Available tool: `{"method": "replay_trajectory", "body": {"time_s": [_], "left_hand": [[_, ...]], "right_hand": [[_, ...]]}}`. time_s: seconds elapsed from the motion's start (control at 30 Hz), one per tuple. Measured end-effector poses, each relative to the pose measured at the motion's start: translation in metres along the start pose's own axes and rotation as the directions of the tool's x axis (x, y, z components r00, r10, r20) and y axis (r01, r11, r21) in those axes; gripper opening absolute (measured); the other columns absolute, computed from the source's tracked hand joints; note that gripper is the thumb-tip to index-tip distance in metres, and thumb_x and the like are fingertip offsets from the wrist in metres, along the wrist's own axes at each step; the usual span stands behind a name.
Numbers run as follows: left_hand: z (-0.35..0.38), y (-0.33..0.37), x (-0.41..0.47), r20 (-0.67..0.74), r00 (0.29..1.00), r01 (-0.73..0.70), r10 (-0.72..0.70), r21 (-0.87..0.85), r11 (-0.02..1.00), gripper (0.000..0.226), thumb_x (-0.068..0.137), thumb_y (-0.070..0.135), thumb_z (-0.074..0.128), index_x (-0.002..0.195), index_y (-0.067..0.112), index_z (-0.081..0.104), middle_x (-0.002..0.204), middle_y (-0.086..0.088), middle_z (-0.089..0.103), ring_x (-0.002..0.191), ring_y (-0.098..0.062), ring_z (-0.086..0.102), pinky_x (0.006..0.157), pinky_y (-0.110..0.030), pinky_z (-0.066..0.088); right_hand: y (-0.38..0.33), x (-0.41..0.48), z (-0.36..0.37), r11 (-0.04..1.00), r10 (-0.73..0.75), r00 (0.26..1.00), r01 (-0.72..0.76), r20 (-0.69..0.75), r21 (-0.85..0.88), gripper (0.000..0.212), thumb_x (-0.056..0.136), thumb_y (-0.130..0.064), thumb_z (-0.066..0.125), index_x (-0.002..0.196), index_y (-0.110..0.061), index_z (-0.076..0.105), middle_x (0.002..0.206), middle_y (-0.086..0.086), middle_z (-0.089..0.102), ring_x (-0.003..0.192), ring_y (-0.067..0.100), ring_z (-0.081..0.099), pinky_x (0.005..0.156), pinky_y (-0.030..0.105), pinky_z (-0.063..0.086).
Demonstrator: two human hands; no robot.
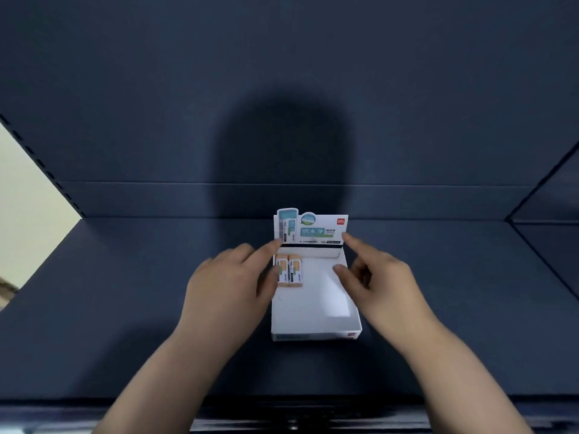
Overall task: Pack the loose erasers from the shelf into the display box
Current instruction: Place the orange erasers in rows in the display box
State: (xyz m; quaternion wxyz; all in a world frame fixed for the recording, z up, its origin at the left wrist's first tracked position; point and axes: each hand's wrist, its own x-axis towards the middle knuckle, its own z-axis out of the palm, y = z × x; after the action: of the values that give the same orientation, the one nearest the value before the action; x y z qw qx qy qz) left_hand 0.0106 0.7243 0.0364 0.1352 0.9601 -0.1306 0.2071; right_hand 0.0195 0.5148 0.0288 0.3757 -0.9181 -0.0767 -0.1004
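Left hand [225, 278] and right hand [387, 277], loose-fingered and empty, flank the display box [313, 336]; further rows are best packed tight against its two erasers [290, 270]

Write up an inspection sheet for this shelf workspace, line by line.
Surface: dark blue shelf, with a head shadow on its back panel.
Job's things: white display box, header card upright; two erasers side by side in its far left corner; no loose erasers seen.
Clutter: nothing seen.
Hands: left hand at the box's left side, index fingertip on the card; right hand at the right side, index fingertip at the card's edge, grip unclear.
Cables: nothing seen.
Surroundings: pale wall far left.
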Motion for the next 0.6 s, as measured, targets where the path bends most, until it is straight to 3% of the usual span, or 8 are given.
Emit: {"method": "replay_trajectory", "body": {"time_s": [0.1, 0.4, 0.6], "left_hand": [[0.0, 0.0, -0.003, 0.034, 0.999, -0.011, 0.012, -0.016, 1.0, 0.043, 0.085, 0.038, 0.04, 0.118, 0.023, 0.064, 0.069, 0.008, 0.054, 0.057, -0.018, 0.053, 0.049, -0.026, 0.036], [0.008, 0.02, -0.01, 0.027, 0.994, -0.108, 0.11, -0.071, 0.992, 0.042, 0.085, 0.038, 0.042, 0.116, 0.021, 0.065, 0.075, 0.005, 0.059, 0.06, -0.019, 0.055, 0.053, -0.028, 0.04], [0.017, 0.055, -0.009, 0.055, 0.975, -0.215, 0.216, -0.017, 0.976, 0.046, 0.087, 0.04, 0.038, 0.119, 0.02, 0.063, 0.081, 0.002, 0.063, 0.069, -0.023, 0.06, 0.059, -0.035, 0.045]], "right_hand": [[-0.001, -0.012, -0.001, 0.999, 0.013, 1.0, -0.013, 0.006, -0.041, 0.053, 0.087, -0.03, 0.062, 0.137, -0.031, 0.044, 0.066, -0.004, 0.055, 0.072, 0.012, 0.051, 0.073, 0.033, 0.049], [0.011, -0.047, -0.008, 0.991, 0.065, 0.997, -0.07, -0.041, -0.117, 0.06, 0.083, -0.037, 0.064, 0.138, -0.028, 0.043, 0.064, -0.008, 0.047, 0.07, 0.001, 0.044, 0.069, 0.023, 0.04], [0.024, -0.066, -0.035, 0.981, 0.056, 0.996, -0.068, -0.072, -0.182, 0.063, 0.084, -0.047, 0.058, 0.141, -0.03, 0.037, 0.07, -0.009, 0.047, 0.076, 0.008, 0.044, 0.073, 0.026, 0.042]]}}
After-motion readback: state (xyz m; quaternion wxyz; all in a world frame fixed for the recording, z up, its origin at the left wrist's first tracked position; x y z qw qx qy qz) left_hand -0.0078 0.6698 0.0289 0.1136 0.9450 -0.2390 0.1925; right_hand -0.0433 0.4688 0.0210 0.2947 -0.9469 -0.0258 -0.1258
